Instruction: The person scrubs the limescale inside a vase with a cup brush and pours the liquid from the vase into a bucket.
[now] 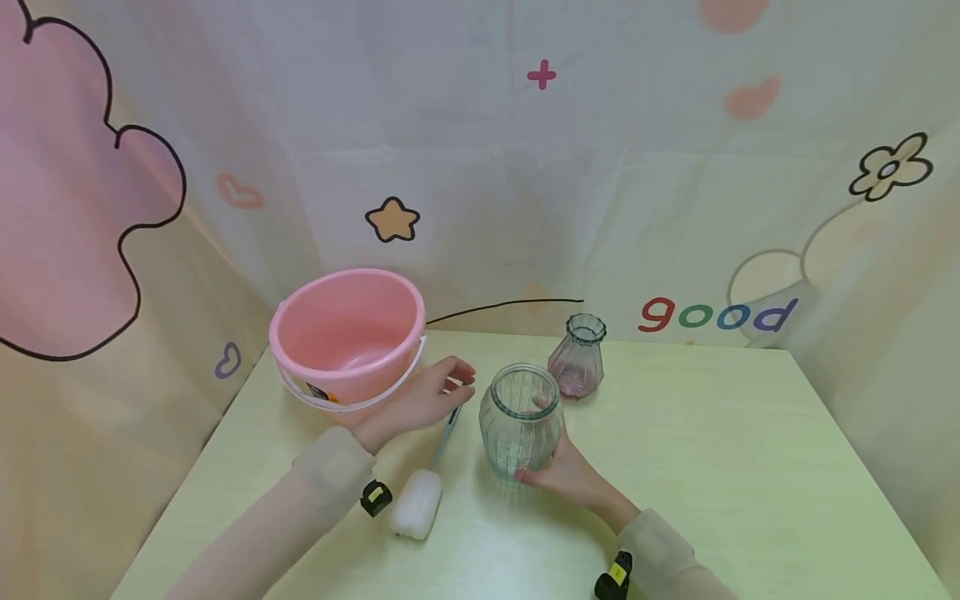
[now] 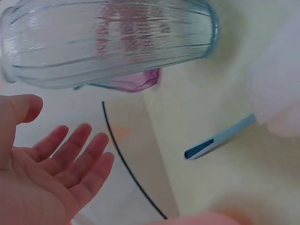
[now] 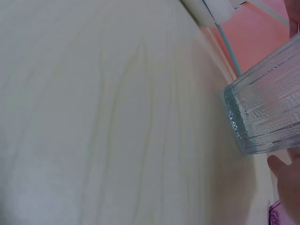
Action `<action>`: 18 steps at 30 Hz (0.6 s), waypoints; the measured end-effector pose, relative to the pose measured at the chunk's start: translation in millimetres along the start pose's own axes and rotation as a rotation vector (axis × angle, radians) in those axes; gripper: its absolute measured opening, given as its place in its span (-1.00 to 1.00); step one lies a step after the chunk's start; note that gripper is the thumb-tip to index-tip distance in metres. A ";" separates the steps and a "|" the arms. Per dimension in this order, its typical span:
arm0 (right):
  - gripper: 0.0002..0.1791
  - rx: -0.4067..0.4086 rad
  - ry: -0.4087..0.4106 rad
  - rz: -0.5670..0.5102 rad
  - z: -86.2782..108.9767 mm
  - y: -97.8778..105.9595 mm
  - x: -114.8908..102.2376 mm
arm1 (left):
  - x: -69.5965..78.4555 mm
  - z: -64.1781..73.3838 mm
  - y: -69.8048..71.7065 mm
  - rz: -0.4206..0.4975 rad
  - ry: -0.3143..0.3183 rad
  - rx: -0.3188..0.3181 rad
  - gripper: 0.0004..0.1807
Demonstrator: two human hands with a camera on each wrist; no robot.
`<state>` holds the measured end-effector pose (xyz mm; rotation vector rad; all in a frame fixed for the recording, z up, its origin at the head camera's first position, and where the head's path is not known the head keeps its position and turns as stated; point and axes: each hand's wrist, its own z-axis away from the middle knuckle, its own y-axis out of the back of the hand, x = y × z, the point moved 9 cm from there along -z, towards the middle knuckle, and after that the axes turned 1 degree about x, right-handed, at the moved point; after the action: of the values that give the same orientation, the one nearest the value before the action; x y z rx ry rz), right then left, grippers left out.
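My right hand [image 1: 573, 477] grips a clear ribbed glass jar [image 1: 517, 437] from its right side, thumb low on the front. The jar stands upright with its round mouth facing up; in the right wrist view its base [image 3: 238, 119] is close over the table. Between the jar and the bucket, my left hand [image 1: 429, 393] holds nothing, its fingers loosely bent and apart from the glass in the left wrist view. Under that hand lies a sponge bottle brush with a white head [image 1: 417, 505] and a thin grey-blue handle [image 2: 220, 137].
A pink bucket [image 1: 348, 387] with a white carrying handle stands behind my left forearm. Behind the jar, to its right, is a smaller faceted glass vase [image 1: 577, 360] with a purple tint low down. A printed curtain [image 1: 480, 167] hangs along the pale table's [image 1: 720, 450] back edge.
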<state>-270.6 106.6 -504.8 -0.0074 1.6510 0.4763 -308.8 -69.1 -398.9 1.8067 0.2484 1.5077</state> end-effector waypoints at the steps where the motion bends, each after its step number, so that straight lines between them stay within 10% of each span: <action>1: 0.20 -0.005 -0.002 -0.004 -0.2 0.1 0.0 | 3.4 3.4 3.9 0.020 -0.017 -0.002 -0.71; 10: 0.16 -0.021 0.014 -0.050 -2.2 -2.3 -1.5 | 24.5 26.9 62.1 0.101 -0.125 0.093 -0.73; 18: 0.19 -0.015 0.031 -0.021 -3.4 -1.6 1.5 | 1.1 39.8 122.2 0.090 -0.089 0.232 -0.68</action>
<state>-273.6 104.5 -506.5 -0.0429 1.6760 0.4745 -310.1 -170.1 -319.4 2.0877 0.3123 1.5065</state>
